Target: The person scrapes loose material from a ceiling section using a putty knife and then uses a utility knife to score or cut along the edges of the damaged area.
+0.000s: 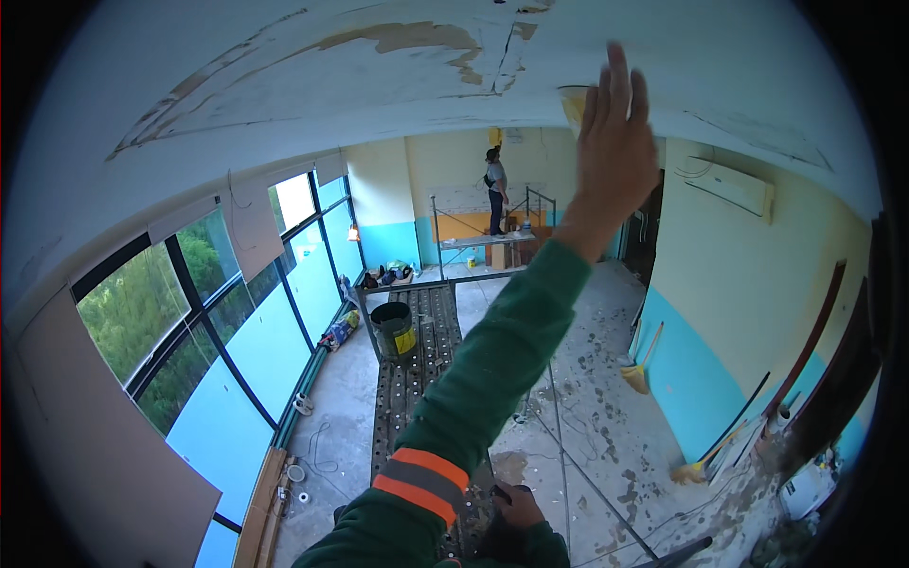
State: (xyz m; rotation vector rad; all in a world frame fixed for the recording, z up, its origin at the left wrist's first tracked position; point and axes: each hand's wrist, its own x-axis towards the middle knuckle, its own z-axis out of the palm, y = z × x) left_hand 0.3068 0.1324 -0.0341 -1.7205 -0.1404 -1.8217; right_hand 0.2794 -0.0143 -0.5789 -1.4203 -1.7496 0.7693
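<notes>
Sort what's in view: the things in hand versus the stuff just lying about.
In hand:
- raised right hand against the peeling white ceiling
- lowered left hand
- perforated metal scaffold platform
- dark bucket

Lying about:
- yellow brooms
- white wall air conditioner

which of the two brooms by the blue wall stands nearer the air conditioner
The upper broom, leaning against the blue wall; the other broom lies lower, toward the dark door frame.

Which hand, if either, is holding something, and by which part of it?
The right hand is raised to the ceiling, fingers straight, holding nothing visible. The left hand is low and looks curled around something dark; what, cannot be told.
</notes>
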